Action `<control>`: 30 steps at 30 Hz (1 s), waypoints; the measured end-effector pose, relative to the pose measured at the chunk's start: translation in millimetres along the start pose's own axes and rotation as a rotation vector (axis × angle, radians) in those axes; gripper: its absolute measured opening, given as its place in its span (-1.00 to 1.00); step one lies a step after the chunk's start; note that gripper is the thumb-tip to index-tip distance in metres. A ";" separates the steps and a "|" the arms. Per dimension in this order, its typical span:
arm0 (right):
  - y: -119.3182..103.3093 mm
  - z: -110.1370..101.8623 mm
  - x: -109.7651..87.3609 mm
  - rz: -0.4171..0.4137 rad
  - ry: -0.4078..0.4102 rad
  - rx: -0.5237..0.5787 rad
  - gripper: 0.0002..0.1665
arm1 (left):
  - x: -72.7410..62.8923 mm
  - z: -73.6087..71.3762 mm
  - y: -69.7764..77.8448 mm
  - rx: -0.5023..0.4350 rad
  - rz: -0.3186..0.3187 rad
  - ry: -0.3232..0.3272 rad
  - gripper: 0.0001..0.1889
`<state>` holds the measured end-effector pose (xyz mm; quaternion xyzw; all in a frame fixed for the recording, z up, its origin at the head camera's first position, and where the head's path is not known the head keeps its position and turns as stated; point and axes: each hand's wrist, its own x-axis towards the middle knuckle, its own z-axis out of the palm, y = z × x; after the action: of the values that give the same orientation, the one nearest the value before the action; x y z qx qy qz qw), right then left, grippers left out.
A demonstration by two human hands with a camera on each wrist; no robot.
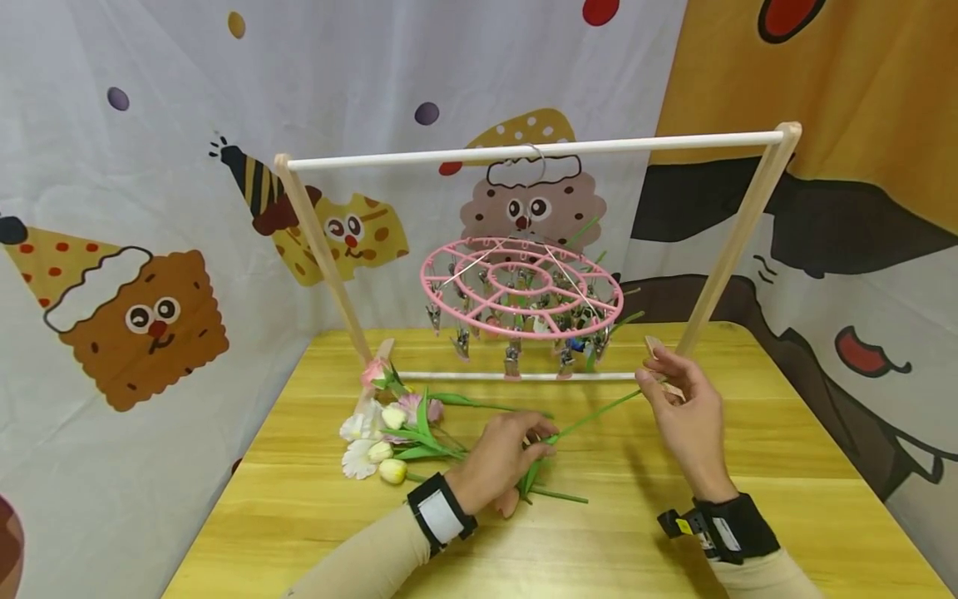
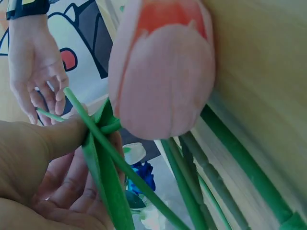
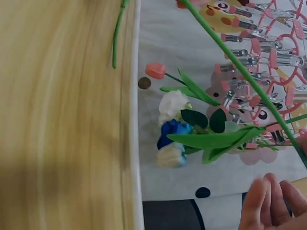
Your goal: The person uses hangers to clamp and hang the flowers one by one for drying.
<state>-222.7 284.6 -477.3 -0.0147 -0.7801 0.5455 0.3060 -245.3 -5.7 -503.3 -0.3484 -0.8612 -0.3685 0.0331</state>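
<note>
My left hand (image 1: 494,462) holds a pink tulip (image 2: 163,76) by its stem and leaf, just below the bloom. In the head view the bloom is mostly hidden beneath that hand. The tulip's long green stem (image 1: 599,413) slants up to the right, where my right hand (image 1: 688,416) pinches its far end between thumb and fingers. Behind the hands, a round pink clip hanger (image 1: 524,329) with metal clips hangs from a white rod. Clipped flowers, including a blue rose (image 3: 172,133) and a coral tulip (image 3: 155,70), dangle from it upside down.
Loose flowers lie left of my left hand: pale yellow tulips (image 1: 392,472), white blooms (image 1: 359,459) and a pink rose (image 1: 377,373). A wooden rack (image 1: 726,249) with white rods stands on the wooden table (image 1: 808,499). A printed curtain (image 1: 150,466) hangs behind.
</note>
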 end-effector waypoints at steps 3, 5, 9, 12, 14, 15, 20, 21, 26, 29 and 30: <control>1.9 2.1 -2.7 0.030 -0.117 0.050 -0.50 | -0.2 0.4 -2.0 -0.016 0.012 0.023 -0.77; 3.3 4.2 -3.7 0.046 -0.204 0.097 -0.58 | -0.3 0.8 -3.2 -0.030 0.016 0.033 -0.77; 6.0 8.3 -3.8 0.082 -0.285 0.199 -0.59 | -1.4 0.8 -5.9 -0.028 0.021 0.036 -0.75; 7.2 9.3 -3.8 0.120 -0.256 0.251 -0.54 | -3.7 -0.4 -9.7 -0.004 0.007 0.026 -0.75; 7.5 8.5 -3.1 0.142 -0.218 0.285 -0.51 | -6.0 -2.1 -12.9 0.014 -0.016 0.017 -0.77; 8.0 7.9 -2.3 0.147 -0.198 0.305 -0.51 | -7.1 -3.5 -14.2 0.019 -0.027 0.013 -0.78; 9.9 4.4 1.4 0.172 -0.105 0.368 -0.49 | -9.6 -8.7 -22.4 0.008 -0.081 0.016 -0.78; 10.6 4.0 2.1 0.180 -0.081 0.371 -0.50 | -9.7 -9.1 -24.5 -0.001 -0.090 0.016 -0.77; 14.7 1.3 7.6 0.207 0.048 0.354 -0.54 | -11.3 -11.3 -32.5 -0.039 -0.125 0.001 -0.75; 16.7 -1.7 12.3 0.204 0.120 0.367 -0.56 | -12.8 -13.2 -35.3 -0.041 -0.119 -0.017 -0.77; 17.2 -2.9 13.7 0.206 0.139 0.388 -0.56 | -13.3 -13.7 -36.0 -0.038 -0.113 -0.024 -0.77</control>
<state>-237.8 298.9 -485.2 -0.0728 -0.6318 0.7115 0.2988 -260.5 -39.9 -519.5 -0.3042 -0.8727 -0.3818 -0.0049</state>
